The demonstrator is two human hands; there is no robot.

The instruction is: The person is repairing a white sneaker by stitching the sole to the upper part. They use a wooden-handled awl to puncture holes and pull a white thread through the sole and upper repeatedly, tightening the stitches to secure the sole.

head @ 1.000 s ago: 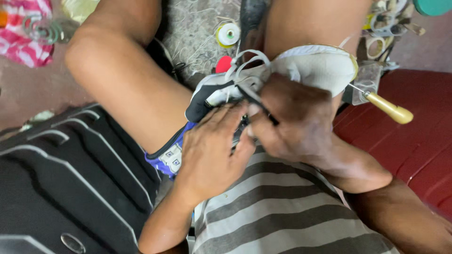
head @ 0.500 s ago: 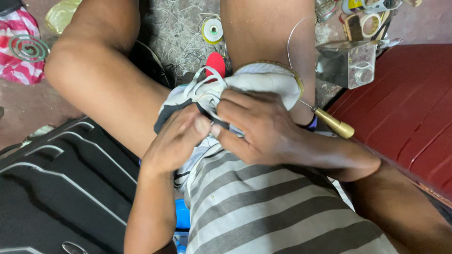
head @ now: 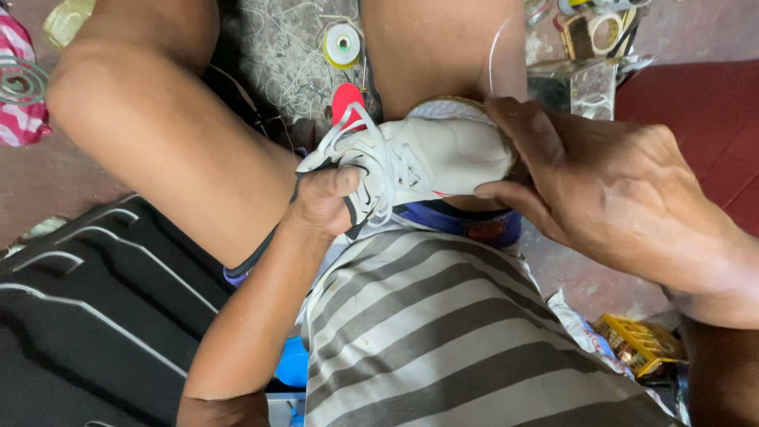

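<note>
I am looking down at a white sneaker [head: 427, 158] that is resting in the lap, between the two bare knees and just above the striped shirt [head: 443, 332]. My left hand [head: 324, 202] is clamping the laced throat of the shoe, its fingers [head: 344, 180] curled shut around the upper and the white laces [head: 378, 162]. My right hand [head: 609, 190] is cupping the toe end, fingers closed loosely over the cap with the thumb pressing underneath. I am judging the sneaker light and soft in the upper, stiffer along the sole, so the firmest holds are the sole edge and the laced throat; the smooth toe cap may slip. A thin thread [head: 496, 55] is arcing up near the toe. A spool of thread [head: 343, 43] is lying on the floor beyond, and a black suitcase [head: 87, 316] is sitting by the left leg.
</note>
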